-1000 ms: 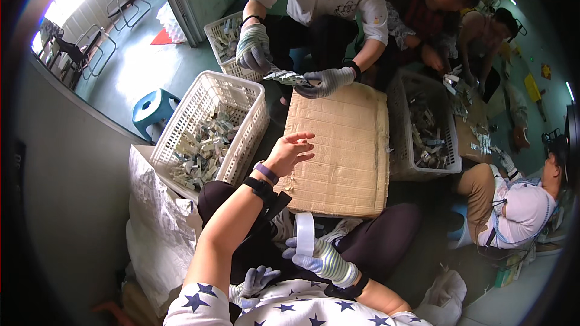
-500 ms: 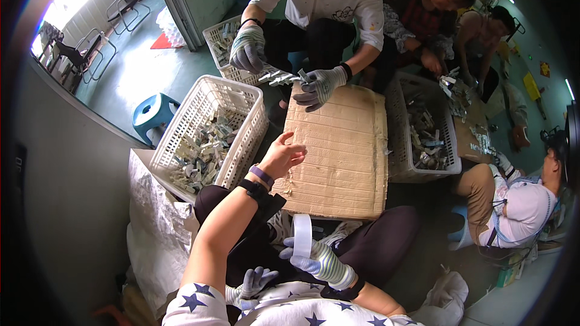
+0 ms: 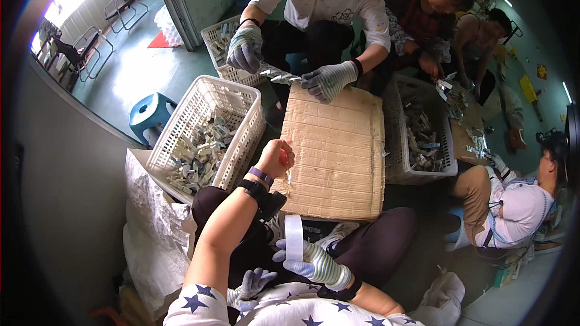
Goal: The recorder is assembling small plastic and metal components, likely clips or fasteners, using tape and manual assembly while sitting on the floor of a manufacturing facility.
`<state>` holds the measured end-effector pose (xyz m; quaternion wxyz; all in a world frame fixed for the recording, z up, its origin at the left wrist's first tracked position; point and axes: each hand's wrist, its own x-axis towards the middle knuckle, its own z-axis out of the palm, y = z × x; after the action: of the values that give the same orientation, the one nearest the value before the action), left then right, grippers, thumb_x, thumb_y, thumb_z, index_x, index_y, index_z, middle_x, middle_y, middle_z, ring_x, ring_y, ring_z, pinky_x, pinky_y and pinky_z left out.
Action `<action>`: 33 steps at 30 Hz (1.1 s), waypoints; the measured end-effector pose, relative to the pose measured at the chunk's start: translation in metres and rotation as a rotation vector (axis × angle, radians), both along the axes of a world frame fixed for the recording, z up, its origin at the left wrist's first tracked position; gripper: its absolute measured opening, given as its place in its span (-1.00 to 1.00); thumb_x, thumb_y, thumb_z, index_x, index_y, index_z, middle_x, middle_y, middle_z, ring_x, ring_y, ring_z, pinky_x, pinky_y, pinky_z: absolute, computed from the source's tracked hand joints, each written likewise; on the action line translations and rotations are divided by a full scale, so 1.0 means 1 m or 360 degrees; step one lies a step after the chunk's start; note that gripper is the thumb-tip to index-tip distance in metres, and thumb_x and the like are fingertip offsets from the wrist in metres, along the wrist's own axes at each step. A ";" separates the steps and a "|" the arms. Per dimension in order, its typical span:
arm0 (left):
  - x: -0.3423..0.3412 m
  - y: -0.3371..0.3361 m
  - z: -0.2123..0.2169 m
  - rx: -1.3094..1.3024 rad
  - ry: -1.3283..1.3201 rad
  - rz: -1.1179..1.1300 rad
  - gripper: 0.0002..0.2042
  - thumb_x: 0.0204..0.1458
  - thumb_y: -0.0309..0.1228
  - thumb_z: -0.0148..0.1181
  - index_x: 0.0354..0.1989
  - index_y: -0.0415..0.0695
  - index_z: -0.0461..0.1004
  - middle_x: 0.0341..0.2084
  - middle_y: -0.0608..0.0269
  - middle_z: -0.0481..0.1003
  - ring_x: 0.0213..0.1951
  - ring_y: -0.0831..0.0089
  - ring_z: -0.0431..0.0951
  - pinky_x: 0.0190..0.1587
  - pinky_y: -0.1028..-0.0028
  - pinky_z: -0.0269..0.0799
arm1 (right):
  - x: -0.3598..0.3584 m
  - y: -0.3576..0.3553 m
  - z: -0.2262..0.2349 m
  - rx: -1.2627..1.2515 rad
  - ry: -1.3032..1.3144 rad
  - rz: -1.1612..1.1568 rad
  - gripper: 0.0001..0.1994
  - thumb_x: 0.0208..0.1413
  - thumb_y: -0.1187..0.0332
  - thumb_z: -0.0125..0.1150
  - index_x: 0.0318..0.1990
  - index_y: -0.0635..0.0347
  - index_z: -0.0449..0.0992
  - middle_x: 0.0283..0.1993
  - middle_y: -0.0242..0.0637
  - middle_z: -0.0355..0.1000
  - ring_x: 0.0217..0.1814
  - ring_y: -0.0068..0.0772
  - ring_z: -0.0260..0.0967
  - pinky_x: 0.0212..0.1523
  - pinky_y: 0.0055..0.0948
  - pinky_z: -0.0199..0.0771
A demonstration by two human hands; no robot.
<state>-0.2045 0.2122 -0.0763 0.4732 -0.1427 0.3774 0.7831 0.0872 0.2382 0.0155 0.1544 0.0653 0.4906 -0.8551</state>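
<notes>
My bare left hand, with dark bands at the wrist, is over the near left edge of a cardboard-topped box. Its fingers are curled in; whether they hold anything is hidden. In a grey-and-striped glove, my right hand grips a wide roll of white or clear tape upright above my lap. A loose matching glove lies on my lap. Across the box, a person's gloved hands hold a row of small grey pieces at its far edge.
A white plastic crate of small pieces stands left of the box, another crate to its right. A blue stool and a white sack are on my left. Other people sit at the far right around another cardboard surface.
My left hand's fingers have curled in from partly spread. The right hand still holds the tape roll. The person opposite has lowered the row of pieces toward the cardboard's far edge.
</notes>
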 end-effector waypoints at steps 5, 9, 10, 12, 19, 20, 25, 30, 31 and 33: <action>0.000 0.006 -0.002 -0.0076 -0.0114 -0.0022 -0.88 -0.18 -0.62 0.03 -0.62 -0.14 0.26 -0.71 0.35 0.25 -0.67 0.51 0.29 -0.61 0.64 0.26 | -0.006 0.005 0.006 -0.0007 0.0015 -0.0031 -0.53 0.11 0.44 0.14 0.19 0.23 0.20 -0.07 -0.35 0.43 0.03 -0.57 0.33 0.06 -0.53 0.27; 0.002 0.000 0.006 -0.0107 0.0005 -0.0086 -0.87 -0.17 -0.61 0.05 -0.62 -0.10 0.27 -0.72 0.40 0.26 -0.66 0.56 0.30 -0.62 0.63 0.20 | -0.005 0.006 0.002 -0.0046 0.0085 -0.0002 -0.54 0.12 0.45 0.14 0.18 0.20 0.23 -0.08 -0.34 0.44 0.01 -0.57 0.33 0.05 -0.53 0.28; 0.002 0.002 0.007 -0.0132 0.0023 -0.0086 -0.89 -0.18 -0.60 0.04 -0.59 -0.09 0.28 -0.71 0.40 0.25 -0.66 0.58 0.28 -0.62 0.63 0.17 | -0.004 0.006 0.001 -0.0045 0.0089 0.0005 -0.55 0.12 0.44 0.14 0.18 0.20 0.23 -0.08 -0.34 0.44 0.01 -0.57 0.33 0.05 -0.53 0.29; 0.000 0.004 0.005 -0.0161 0.0042 -0.0080 -0.89 -0.18 -0.60 0.04 -0.56 -0.09 0.28 -0.70 0.41 0.24 -0.66 0.59 0.27 -0.63 0.63 0.14 | -0.003 0.007 -0.001 -0.0054 0.0094 0.0003 -0.55 0.13 0.44 0.14 0.18 0.20 0.24 -0.10 -0.34 0.44 -0.01 -0.57 0.34 0.04 -0.52 0.30; -0.008 0.014 0.009 -0.0119 -0.0071 -0.0008 -0.88 -0.21 -0.61 -0.03 -0.50 -0.07 0.27 -0.70 0.43 0.20 -0.68 0.59 0.18 -0.65 0.62 0.06 | -0.003 0.007 0.008 -0.0086 0.0049 -0.0089 -0.55 0.12 0.49 0.11 0.18 0.20 0.22 -0.08 -0.36 0.42 -0.01 -0.60 0.33 0.00 -0.55 0.31; -0.011 0.016 0.007 -0.0044 -0.0090 -0.0041 -0.87 -0.22 -0.62 -0.05 -0.52 -0.06 0.25 -0.71 0.43 0.18 -0.69 0.59 0.18 -0.66 0.61 0.05 | -0.004 0.008 0.007 -0.0045 0.0075 -0.0075 -0.54 0.12 0.46 0.12 0.18 0.21 0.21 -0.09 -0.36 0.43 -0.01 -0.60 0.34 -0.03 -0.56 0.32; -0.015 0.026 0.010 0.0103 -0.0119 -0.0072 -0.86 -0.26 -0.63 -0.06 -0.60 -0.09 0.16 -0.73 0.39 0.09 -0.70 0.55 0.12 -0.67 0.60 0.02 | -0.010 0.013 0.017 -0.0029 0.0176 -0.0157 -0.58 0.10 0.48 0.15 0.13 0.21 0.27 -0.11 -0.37 0.45 -0.05 -0.59 0.36 0.01 -0.55 0.31; -0.015 0.023 0.012 0.0124 -0.0138 -0.0031 -0.86 -0.25 -0.63 -0.05 -0.61 -0.10 0.16 -0.73 0.37 0.10 -0.70 0.54 0.12 -0.67 0.60 0.05 | -0.010 0.009 0.013 -0.0119 0.0144 -0.0173 -0.58 0.10 0.50 0.16 0.13 0.20 0.27 -0.12 -0.37 0.45 -0.04 -0.58 0.36 0.03 -0.53 0.31; -0.014 0.022 0.011 0.0161 -0.0203 -0.0026 -0.87 -0.25 -0.61 -0.05 -0.63 -0.10 0.17 -0.74 0.37 0.11 -0.70 0.54 0.12 -0.67 0.61 0.05 | -0.009 0.008 0.013 -0.0120 0.0143 -0.0169 -0.58 0.10 0.50 0.16 0.13 0.20 0.27 -0.12 -0.37 0.45 -0.04 -0.58 0.36 0.03 -0.53 0.31; -0.013 0.020 0.011 0.0199 -0.0272 -0.0022 -0.88 -0.24 -0.60 -0.04 -0.65 -0.10 0.17 -0.75 0.37 0.11 -0.70 0.54 0.12 -0.68 0.61 0.05 | -0.007 0.007 0.012 -0.0116 0.0103 -0.0147 -0.55 0.10 0.46 0.16 0.15 0.27 0.23 -0.09 -0.26 0.45 0.00 -0.50 0.37 0.07 -0.49 0.30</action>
<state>-0.2174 0.2326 -0.0654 0.5172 -0.1765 0.2869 0.7868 0.0801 0.2455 0.0274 0.1011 0.0547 0.4603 -0.8803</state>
